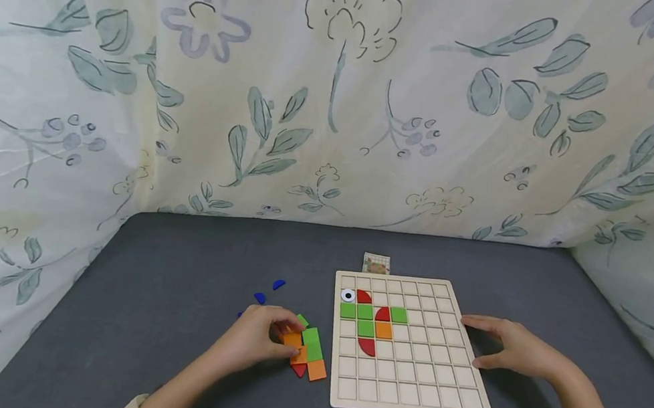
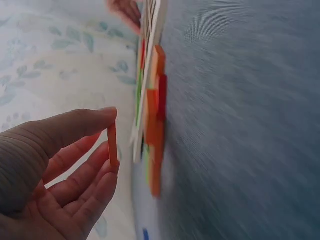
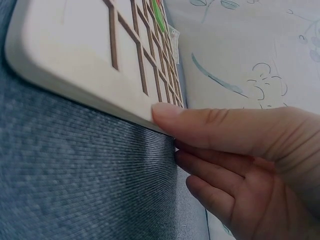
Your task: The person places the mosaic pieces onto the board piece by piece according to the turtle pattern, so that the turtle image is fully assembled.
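In the left wrist view, my left hand (image 1: 254, 337) pinches a thin orange tile (image 2: 112, 145) between thumb and fingertips, held off the table. Just below that hand lies a small cluster of loose tiles: green squares (image 1: 312, 344), an orange square (image 1: 317, 370) and a partly hidden red piece (image 1: 298, 370). To their right is a light wooden grid board (image 1: 407, 407). My right hand (image 1: 519, 350) touches the board's right edge, its thumb resting on the rim and its fingers extended along the side.
Set in the board's upper left are an eye tile (image 1: 347, 295), several green squares (image 1: 365, 328), red quarter-circles (image 1: 367, 347) and one orange square (image 1: 384, 330). Blue pieces (image 1: 278, 284) lie beyond my left hand. A small picture card (image 1: 377, 263) sits behind the board.
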Demonstrator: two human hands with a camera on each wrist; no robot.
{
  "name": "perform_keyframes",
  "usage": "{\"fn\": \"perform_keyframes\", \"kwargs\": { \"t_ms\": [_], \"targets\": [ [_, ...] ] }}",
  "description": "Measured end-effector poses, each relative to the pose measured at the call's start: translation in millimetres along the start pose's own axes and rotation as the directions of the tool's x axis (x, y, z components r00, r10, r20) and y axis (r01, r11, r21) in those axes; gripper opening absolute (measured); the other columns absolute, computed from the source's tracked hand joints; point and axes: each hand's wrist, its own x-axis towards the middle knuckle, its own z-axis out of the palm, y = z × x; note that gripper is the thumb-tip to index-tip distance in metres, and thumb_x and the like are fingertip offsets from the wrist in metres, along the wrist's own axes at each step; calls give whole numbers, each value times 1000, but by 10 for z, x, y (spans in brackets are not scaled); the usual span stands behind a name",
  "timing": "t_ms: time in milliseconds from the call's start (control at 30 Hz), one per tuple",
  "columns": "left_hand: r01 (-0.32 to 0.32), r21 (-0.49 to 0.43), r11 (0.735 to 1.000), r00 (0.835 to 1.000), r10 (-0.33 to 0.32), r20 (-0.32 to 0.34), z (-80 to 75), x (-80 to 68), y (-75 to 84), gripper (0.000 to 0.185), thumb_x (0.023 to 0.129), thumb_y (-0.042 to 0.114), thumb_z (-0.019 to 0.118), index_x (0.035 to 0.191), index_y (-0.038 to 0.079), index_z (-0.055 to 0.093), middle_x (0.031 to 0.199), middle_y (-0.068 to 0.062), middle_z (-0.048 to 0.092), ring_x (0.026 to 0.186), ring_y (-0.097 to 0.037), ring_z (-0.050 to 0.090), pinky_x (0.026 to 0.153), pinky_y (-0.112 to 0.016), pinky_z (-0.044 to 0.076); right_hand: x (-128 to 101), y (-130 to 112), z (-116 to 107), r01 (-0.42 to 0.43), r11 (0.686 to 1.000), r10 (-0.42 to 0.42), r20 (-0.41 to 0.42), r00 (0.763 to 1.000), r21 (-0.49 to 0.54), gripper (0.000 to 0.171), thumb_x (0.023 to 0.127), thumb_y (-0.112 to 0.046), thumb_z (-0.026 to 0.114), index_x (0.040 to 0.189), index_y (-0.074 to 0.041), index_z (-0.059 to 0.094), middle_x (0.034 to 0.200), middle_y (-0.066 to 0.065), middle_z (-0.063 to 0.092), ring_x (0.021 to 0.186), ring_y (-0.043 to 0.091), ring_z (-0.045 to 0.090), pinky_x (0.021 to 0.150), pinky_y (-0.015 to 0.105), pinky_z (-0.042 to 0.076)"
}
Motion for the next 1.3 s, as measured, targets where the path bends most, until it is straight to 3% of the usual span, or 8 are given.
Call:
{"fn": "perform_keyframes", "kwargs": {
  "t_ms": [367,733,1033,1300],
  "targets": [
    [-88,46,995,990,82,115,231,450,409,27,73,17,78,99,13,70,90,7,66,78,-7,56,67,-19,46,1,-3,8,10,1000,-10,6,1000,2,77,74,-30,75,133,8,42,134,33,40,121,54,34,89,64,35],
    [-131,101,986,979,113,170,473,781,643,23,75,18,77,97,16,71,84,12,65,73,-5,54,61,-15,42,0,-8,18,5,1000,-5,18,1000,23,78,74,-29,76,133,9,41,134,34,39,121,54,33,89,64,35],
    [-212,165,963,957,170,237,719,896,650,22,74,19,78,95,16,71,82,11,65,71,0,52,63,-12,40,32,-23,-10,-15,1000,15,13,1000,1,78,73,-29,77,133,7,42,135,31,40,122,52,35,91,62,36],
    [-243,235,941,957,192,217,818,923,681,21,73,20,78,93,19,71,79,13,64,69,2,51,63,-11,39,21,-40,-17,-30,999,30,1,1000,-12,78,72,-29,77,133,6,44,135,31,41,122,51,35,91,61,36]
  ]
}}
